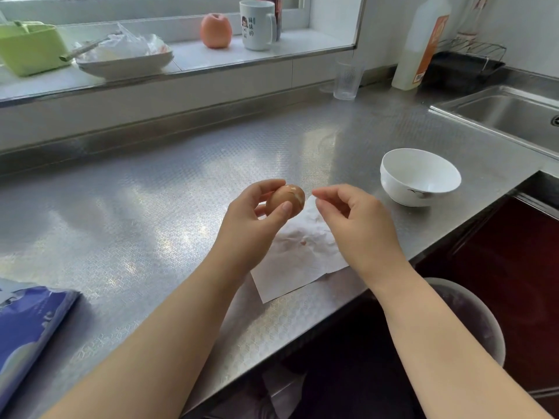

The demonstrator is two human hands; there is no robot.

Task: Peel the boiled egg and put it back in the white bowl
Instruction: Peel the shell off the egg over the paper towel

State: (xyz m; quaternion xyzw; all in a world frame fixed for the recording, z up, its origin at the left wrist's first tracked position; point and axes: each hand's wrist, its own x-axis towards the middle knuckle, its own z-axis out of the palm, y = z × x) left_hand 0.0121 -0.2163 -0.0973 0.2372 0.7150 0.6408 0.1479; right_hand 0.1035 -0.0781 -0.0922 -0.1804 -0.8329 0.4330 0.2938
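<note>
My left hand point(257, 217) holds a brown boiled egg point(287, 199) above the steel counter, thumb across its front. A small patch at the egg's top right shows pale where shell has come off. My right hand point(354, 217) hovers just right of the egg, thumb and forefinger pinched together; whether a shell fragment sits between them I cannot tell. Beneath both hands lies a white paper towel point(299, 255) with a tiny brown shell bit on it. The white bowl point(420, 176) stands empty to the right, tilted slightly.
A sink point(511, 116) is at the far right, a clear glass point(348, 80) and a white bottle point(423, 40) behind. The sill holds a mug point(257, 24), an apple point(216, 30), plates and a green tub. A blue packet point(27, 325) lies front left. The counter edge runs close below.
</note>
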